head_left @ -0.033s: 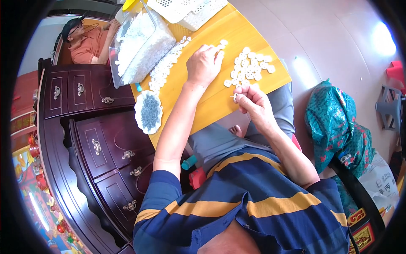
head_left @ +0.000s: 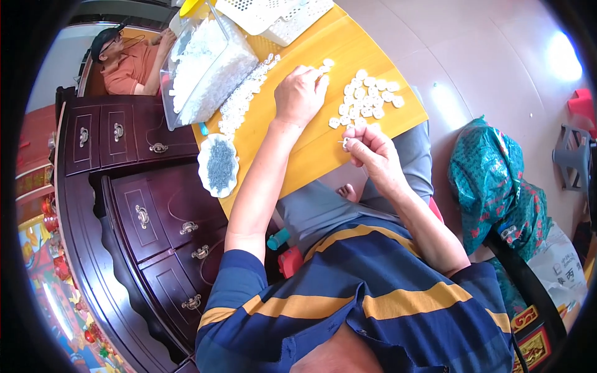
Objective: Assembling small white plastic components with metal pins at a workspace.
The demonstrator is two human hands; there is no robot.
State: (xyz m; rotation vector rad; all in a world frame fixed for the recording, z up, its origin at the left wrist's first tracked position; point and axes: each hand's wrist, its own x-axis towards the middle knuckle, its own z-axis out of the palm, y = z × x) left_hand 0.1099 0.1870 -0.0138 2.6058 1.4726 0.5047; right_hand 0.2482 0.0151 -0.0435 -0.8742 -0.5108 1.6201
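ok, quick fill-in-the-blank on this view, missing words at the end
1. The right hand pinches a small ____ piece.
2. The larger group of discs lies to the ____ of the left hand.
3. Of the two hands, the ____ one is nearer the dish of grey bits.

Missing words: white; right; left.

Wooden table (head_left: 367,43), white round pieces (head_left: 359,93), small clear bits (head_left: 235,107), scalloped dish (head_left: 204,175), clear bin (head_left: 217,87), perforated basket (head_left: 297,28)
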